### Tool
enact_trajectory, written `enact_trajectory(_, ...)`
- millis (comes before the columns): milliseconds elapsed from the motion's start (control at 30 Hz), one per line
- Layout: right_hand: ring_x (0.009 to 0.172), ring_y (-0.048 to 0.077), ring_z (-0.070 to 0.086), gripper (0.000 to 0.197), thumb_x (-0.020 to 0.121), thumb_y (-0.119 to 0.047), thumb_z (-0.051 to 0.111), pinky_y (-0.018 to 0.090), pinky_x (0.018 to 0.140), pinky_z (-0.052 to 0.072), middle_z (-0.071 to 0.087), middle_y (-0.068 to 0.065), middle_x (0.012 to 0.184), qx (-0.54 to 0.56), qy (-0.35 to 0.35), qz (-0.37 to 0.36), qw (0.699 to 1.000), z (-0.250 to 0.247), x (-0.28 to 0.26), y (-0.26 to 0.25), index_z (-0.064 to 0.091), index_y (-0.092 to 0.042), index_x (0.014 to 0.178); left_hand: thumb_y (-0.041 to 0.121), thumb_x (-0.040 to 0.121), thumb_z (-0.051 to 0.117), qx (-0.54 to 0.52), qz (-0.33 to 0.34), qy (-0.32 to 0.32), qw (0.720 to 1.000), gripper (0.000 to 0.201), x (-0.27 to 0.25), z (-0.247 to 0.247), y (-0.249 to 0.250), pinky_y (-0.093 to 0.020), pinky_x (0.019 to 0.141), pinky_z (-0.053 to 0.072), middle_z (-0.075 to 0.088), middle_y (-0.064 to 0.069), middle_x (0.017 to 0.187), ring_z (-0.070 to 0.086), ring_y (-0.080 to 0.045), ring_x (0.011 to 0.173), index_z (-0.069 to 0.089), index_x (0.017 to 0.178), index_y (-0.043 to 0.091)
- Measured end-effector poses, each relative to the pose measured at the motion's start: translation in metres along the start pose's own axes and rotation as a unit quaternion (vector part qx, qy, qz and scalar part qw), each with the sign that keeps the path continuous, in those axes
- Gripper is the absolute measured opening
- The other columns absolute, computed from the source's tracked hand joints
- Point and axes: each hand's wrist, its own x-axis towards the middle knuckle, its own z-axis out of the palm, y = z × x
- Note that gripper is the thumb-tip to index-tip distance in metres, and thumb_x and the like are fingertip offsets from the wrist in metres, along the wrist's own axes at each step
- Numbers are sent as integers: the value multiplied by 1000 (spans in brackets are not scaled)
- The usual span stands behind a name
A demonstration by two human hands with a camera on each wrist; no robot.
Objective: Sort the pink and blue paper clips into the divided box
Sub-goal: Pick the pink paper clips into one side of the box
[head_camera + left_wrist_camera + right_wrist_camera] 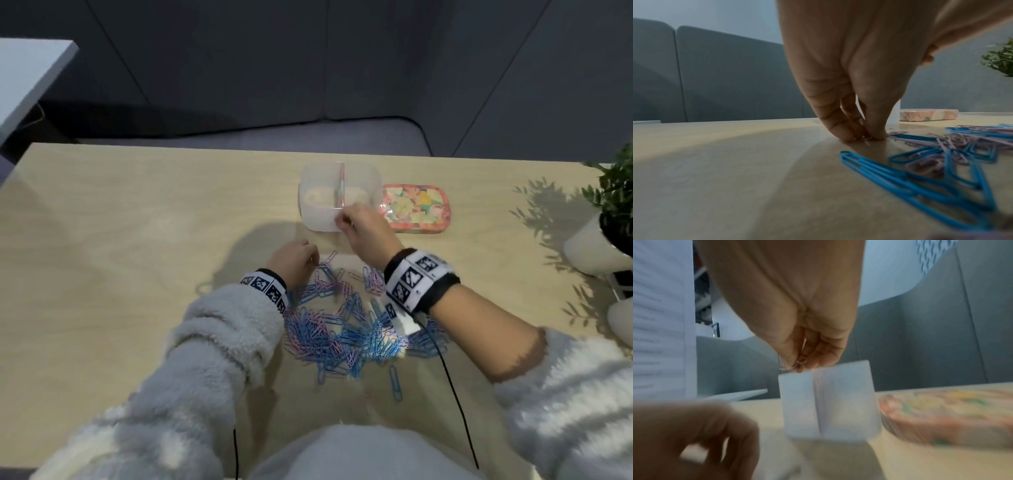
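From the head view I see the heap of pink and blue paper clips (pixel 359 325) spread on the tabletop (pixel 137 240) right in front of me, mixed and tangled, with one blue clip lying apart on the near side. The divided box (pixel 339 195), translucent with a centre partition, stands beyond the heap, and a floral lid (pixel 416 209) lies just to its right. My right hand (pixel 366 229) is raised at the box's near wall, fingertips drawn together as if pinching; my left hand (pixel 294 262) is down at the heap's far left edge. Both compartments look almost empty, so I judge the sorting has barely begun.

The left wrist view shows the left hand's fingers (pixel 838 129) pressed together against the tabletop, tips closing on something pale that I take for a pink clip, though it is too small to be sure. Blue and pale clips lie just beside them.

The right wrist view is blurred, but the right hand's fingertips (pixel 793 360) pinch a small pinkish clip (pixel 800 364) above the box's rim, near the partition and slightly to its left.

These clips should be very light, stiff wire with a smooth coating, prone to hooking into each other. I would take each one by its flat sides at one looped end and lift slowly so neighbours drop free.
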Motion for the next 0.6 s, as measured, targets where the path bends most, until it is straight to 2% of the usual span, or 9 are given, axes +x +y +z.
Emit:
enact_trajectory(67, 87, 23, 57, 21, 94, -11, 45, 33, 79, 47, 64, 11, 94, 13, 24, -12, 1000, -13, 19, -12, 63, -2, 90, 12, 89, 50, -9, -13, -1, 1000, 15, -1, 1, -2, -35, 83, 44, 59, -11, 106, 55, -28, 98, 61, 98, 8)
enact_trajectory(167, 108, 29, 55, 27, 93, -13, 48, 36, 92, 42, 64, 16, 113, -3, 8, -4, 1000, -20, 39, -20, 61, -2, 113, 14, 89, 50, -16, -16, 10, 1000, 15, -5, 4, -5, -36, 84, 45, 57, -10, 106, 53, -28, 100, 60, 100, 9)
enact_trajectory(233, 111, 29, 52, 28, 93, -12, 47, 35, 93, 40, 63, 14, 115, -17, 21, -14, 1000, -18, 38, -22, 59, -4, 116, 21, 91, 50, -1, -4, 41, 999, 17, -10, 7, -5, -35, 82, 44, 56, -8, 105, 50, -25, 101, 59, 101, 11)
enact_trajectory(300, 104, 25, 55, 23, 94, -11, 45, 32, 89, 43, 65, 10, 108, -13, 42, -32, 999, -9, 24, -19, 63, -5, 107, 28, 92, 49, 16, -1, 71, 997, 19, -15, 10, -2, -35, 80, 44, 58, -6, 101, 51, -24, 97, 60, 98, 13)
enact_trajectory(333, 98, 24, 58, 21, 93, -11, 45, 32, 86, 47, 66, 9, 104, -9, 30, -25, 999, -1, 14, -15, 64, -6, 101, 31, 92, 49, 23, -9, 77, 997, 22, -17, 12, 0, -36, 79, 45, 59, -6, 98, 53, -24, 94, 61, 95, 13)
enact_trajectory(400, 91, 24, 62, 18, 89, -12, 49, 36, 83, 51, 69, 8, 98, -25, -34, 23, 999, 19, -5, -4, 67, -9, 93, 38, 90, 50, 32, -33, 72, 996, 26, -20, 16, 6, -38, 76, 47, 62, -6, 94, 56, -25, 89, 61, 90, 14)
enact_trajectory(467, 89, 28, 63, 15, 84, -17, 54, 34, 77, 50, 69, 9, 95, -54, -87, 85, 991, 38, -18, 6, 67, -12, 88, 40, 87, 54, 26, -54, 61, 996, 26, -22, 22, 8, -38, 75, 47, 62, -6, 92, 57, -25, 86, 59, 87, 15)
enact_trajectory(533, 86, 29, 63, 14, 80, -21, 57, 32, 71, 47, 69, 9, 89, -73, -100, 120, 985, 50, -23, 9, 66, -11, 82, 38, 85, 57, 18, -63, 48, 997, 22, -25, 25, 9, -37, 75, 46, 62, -5, 92, 57, -24, 86, 56, 86, 16)
enact_trajectory(600, 83, 29, 63, 14, 79, -21, 59, 34, 70, 49, 69, 8, 86, -80, -102, 129, 983, 56, -23, 8, 66, -9, 79, 36, 84, 60, -5, -67, 33, 997, 19, -30, 25, 9, -36, 75, 46, 62, -5, 92, 58, -24, 86, 57, 85, 17)
